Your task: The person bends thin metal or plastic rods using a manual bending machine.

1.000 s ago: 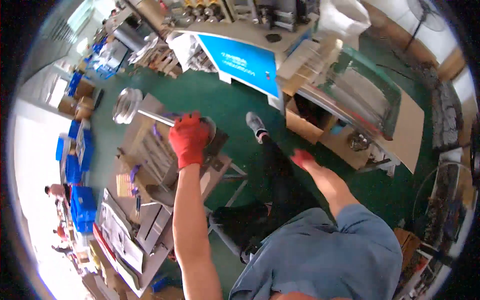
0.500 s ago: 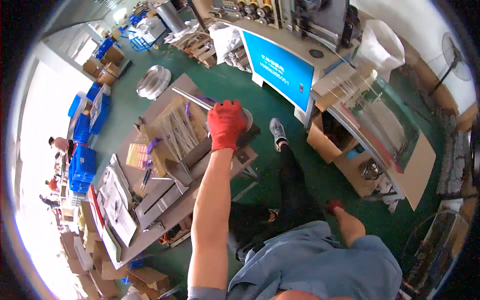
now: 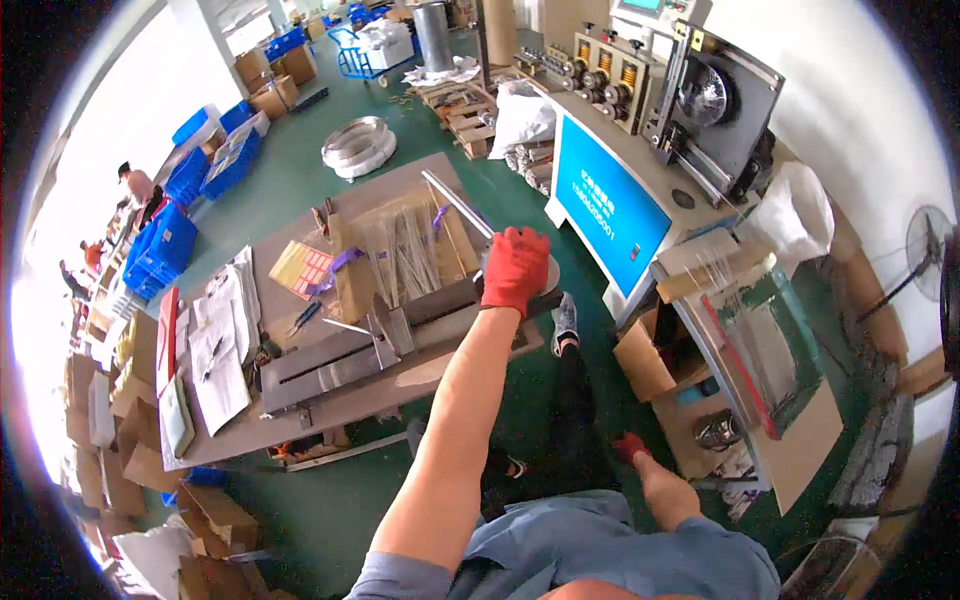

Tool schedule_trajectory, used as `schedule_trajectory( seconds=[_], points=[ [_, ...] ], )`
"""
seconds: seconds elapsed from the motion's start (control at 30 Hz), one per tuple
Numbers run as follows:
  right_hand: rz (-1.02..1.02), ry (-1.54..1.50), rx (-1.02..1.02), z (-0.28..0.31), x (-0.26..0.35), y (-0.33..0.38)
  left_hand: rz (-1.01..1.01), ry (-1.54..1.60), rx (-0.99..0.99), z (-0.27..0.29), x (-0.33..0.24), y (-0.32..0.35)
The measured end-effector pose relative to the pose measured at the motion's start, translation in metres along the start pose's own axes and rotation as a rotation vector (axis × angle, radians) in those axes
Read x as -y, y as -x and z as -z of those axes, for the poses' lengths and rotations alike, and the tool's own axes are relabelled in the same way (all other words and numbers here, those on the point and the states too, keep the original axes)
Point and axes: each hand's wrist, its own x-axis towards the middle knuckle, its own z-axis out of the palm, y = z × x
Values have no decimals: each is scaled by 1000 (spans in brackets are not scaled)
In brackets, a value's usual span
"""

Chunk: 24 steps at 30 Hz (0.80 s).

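A factory workshop: green floor (image 3: pixel 300 180), wire-feeding machine (image 3: pixel 640 90) at one o'clock, stacked blue crates (image 3: pixel 165 245) at ten, cluttered worktop (image 3: pixel 330 385) centrally, cardboard boxes (image 3: pixel 110 460).

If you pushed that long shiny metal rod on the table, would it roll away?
Probably: the metal rod looks round, smooth and straight, so it may roll. It seems stiff, not floppy. The left hand rests near its end, perhaps steadying it.

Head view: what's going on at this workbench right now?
A person in red gloves stands at a workbench. The left hand grips the end of a long metal lever on a bench-mounted metal tool, fingers wrapped over it. The right hand hangs down by the side, holding nothing visible. Bundles of thin rods and papers lie on the bench.
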Motion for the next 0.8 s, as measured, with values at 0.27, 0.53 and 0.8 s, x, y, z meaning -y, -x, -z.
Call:
schedule_trajectory(
  seconds=[0.27, 0.53, 0.8],
  points=[
    [186, 379, -8, 45, -100, -38, -59, 55, -59, -1, -23, -13],
    [479, 480, -187, 55, -103, -22, -35, 68, -112, -8, -32, -18],
    [139, -11, -476, 47, 34, 44, -35, 58, -160, -8, -25, -10]
  ],
)
